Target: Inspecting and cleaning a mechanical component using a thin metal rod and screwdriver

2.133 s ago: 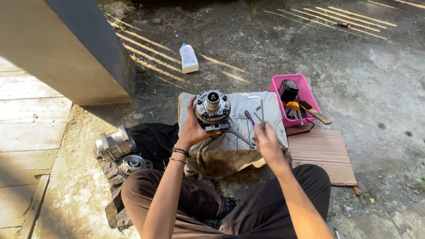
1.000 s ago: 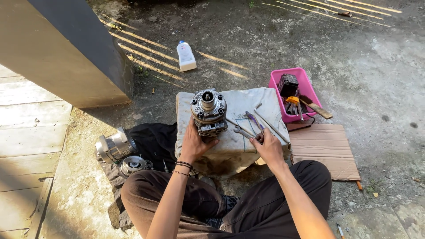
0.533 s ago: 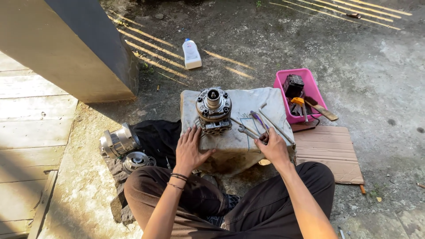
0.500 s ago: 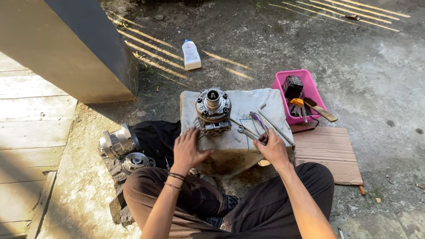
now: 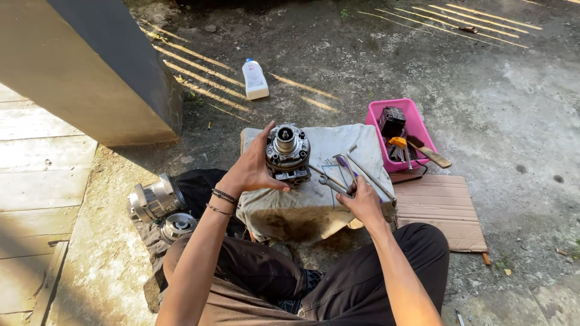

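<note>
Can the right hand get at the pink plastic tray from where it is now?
Probably yes. The right hand rests on the metal hand tools on the cloth-covered block; the pink plastic tray sits just beyond the block's right edge, with nothing between them.

Metal, cloth, plastic and concrete

The pump body (image 5: 287, 154) is dull grey cast metal, grimy; it sits on stained matt cloth (image 5: 314, 199). The tray (image 5: 374, 118) is glossy pink plastic, the cardboard (image 5: 444, 208) matt, the ground (image 5: 483, 72) rough concrete.

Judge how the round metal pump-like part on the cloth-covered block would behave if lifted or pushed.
The metal part looks solid, so probably heavy and stiff. Standing upright on soft cloth, it may tip when pushed; the left hand grips its side.
</note>
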